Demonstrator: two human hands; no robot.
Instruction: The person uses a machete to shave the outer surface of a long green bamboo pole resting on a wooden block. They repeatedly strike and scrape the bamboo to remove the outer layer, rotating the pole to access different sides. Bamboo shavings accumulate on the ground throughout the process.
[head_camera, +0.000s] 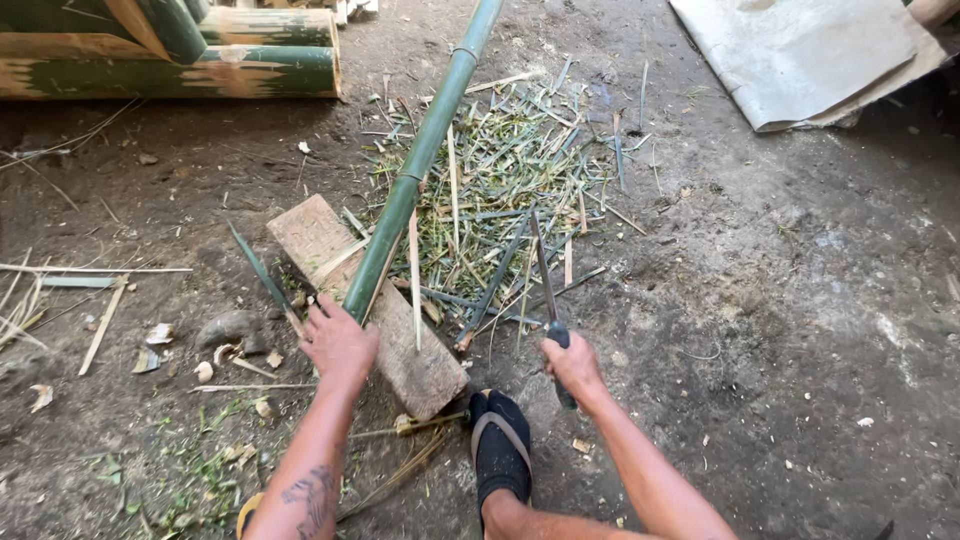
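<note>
Our left hand (338, 345) gripped the near end of a long green bamboo pole (425, 150), fingers wrapped shut around it where it rested on a weathered wooden block (320, 240). The pole ran up and away from us, tilted to the right, its far end leaving the top of the view. Our right hand (573, 367) was clamped on the dark handle of a long knife (543, 268) — the blade pointed away from us, standing apart from the pole, to its right. Between pole and blade lay a thick scatter of green bamboo shavings (510, 170) on the dirt floor (780, 330). Our foot in a black sandal (499, 445) sat just beside the near end of the block, between our two forearms. At the upper left, thick bamboo logs (200, 60) lay stacked, well apart from our hands; at the upper right a pale sheet (800, 55) lay on the ground. Thin splinters (90, 270) were strewn at the left.
</note>
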